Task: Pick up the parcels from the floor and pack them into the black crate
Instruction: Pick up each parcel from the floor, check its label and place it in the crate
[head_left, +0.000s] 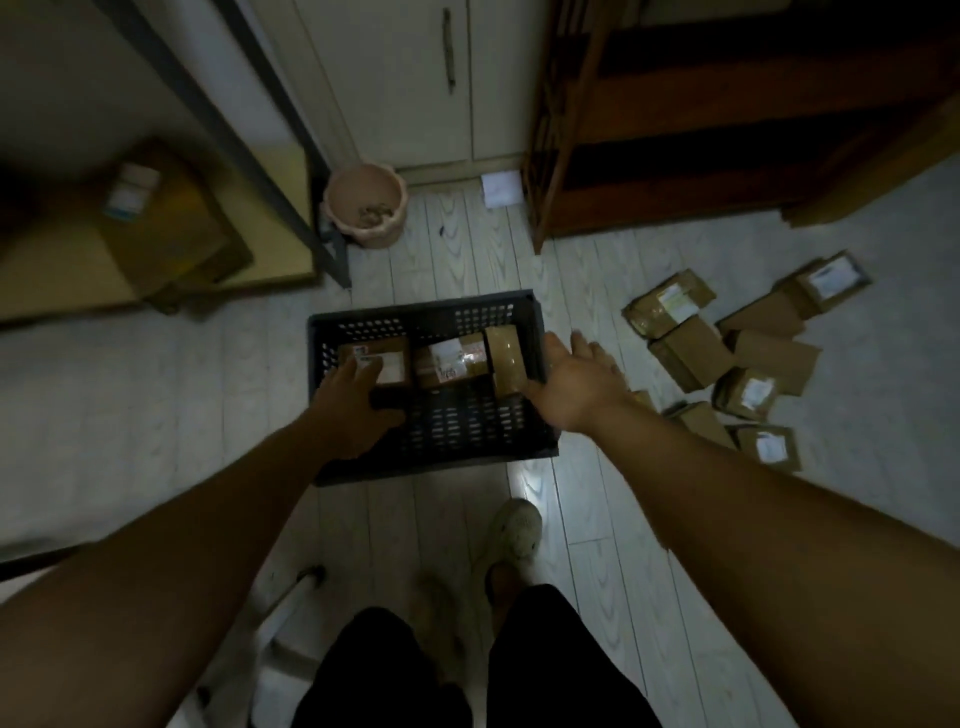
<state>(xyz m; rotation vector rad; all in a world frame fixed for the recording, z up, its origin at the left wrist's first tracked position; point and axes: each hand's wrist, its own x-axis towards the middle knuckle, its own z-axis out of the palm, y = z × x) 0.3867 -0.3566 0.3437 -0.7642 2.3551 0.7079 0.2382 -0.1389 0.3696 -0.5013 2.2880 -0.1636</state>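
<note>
Pink bin (365, 205) before white cabinet (405, 78), dark wooden shelving (675, 130) right, white sheet (501, 188), perhaps paper, between them

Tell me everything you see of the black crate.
The black crate is a plastic bin with perforated walls and a slotted bottom, upright and open-topped on the plank floor. Three brown parcels line its far side: the left parcel and middle parcel flat, the right parcel on edge. The left hand touches the left parcel; the right hand hovers over the right rim.
</note>
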